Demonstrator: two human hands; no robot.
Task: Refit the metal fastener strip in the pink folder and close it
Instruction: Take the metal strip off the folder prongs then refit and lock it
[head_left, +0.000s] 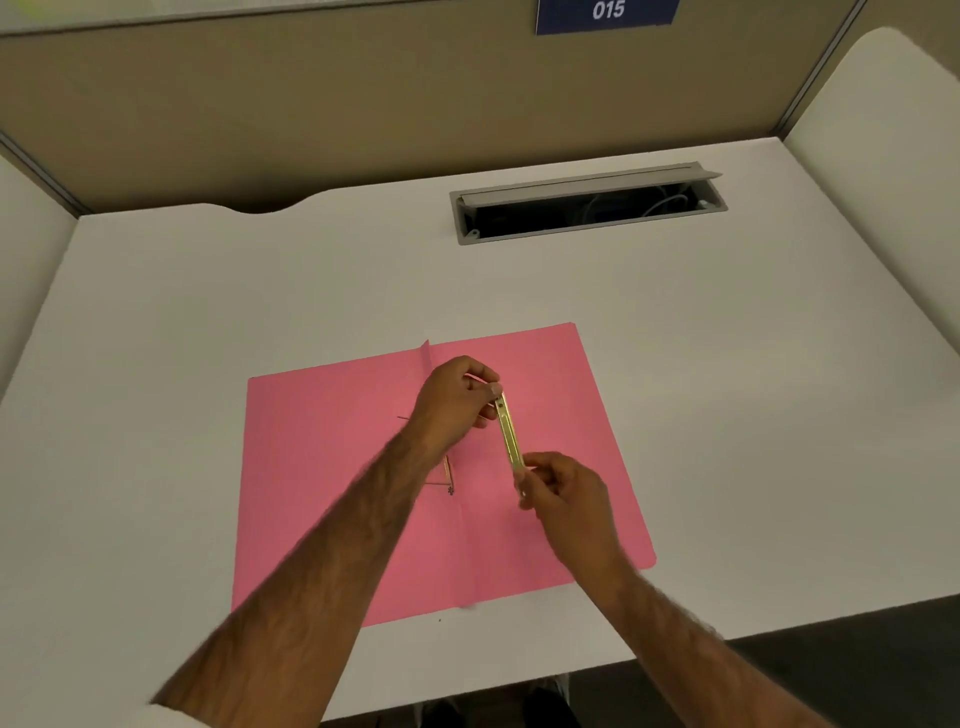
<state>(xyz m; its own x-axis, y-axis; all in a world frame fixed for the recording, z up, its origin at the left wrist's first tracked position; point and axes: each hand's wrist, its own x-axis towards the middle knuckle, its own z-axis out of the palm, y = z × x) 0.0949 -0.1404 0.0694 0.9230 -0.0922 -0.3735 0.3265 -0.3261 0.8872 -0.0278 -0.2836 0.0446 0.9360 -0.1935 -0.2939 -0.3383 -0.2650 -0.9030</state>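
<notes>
The pink folder (332, 483) lies open and flat on the white desk, its centre fold running from far to near. A gold metal fastener strip (508, 435) is held in the air above the folder's right half. My left hand (453, 402) pinches the strip's far end and my right hand (563, 491) pinches its near end. Thin metal prongs (450, 480) stand up from the folder near the fold, partly hidden behind my left wrist.
The white desk (208, 312) is enclosed by tan partition walls. An open grey cable hatch (587, 205) sits at the back right. A blue sign reading 015 (607, 13) hangs on the back wall. The desk's front edge runs just below the folder.
</notes>
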